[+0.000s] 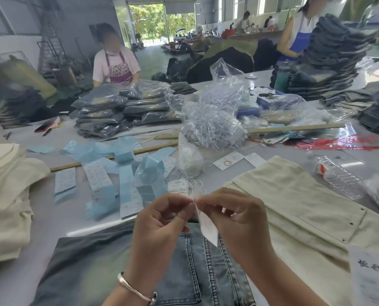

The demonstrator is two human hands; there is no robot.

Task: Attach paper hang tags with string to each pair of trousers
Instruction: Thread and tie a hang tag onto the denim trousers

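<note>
left hand (162, 219) and right hand (232, 214) pinch white paper tag (208, 226), lower centre | faded denim trousers (184, 268) beneath | thin string (193, 184) above

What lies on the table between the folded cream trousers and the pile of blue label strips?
In the head view, white hang tags, a small plastic bag of white string and loose string lie there.

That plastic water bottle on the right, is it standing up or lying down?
Lying down. The clear water bottle rests on its side on the grey table, just beyond the cream trousers. Whether it holds water, I cannot tell.
</note>
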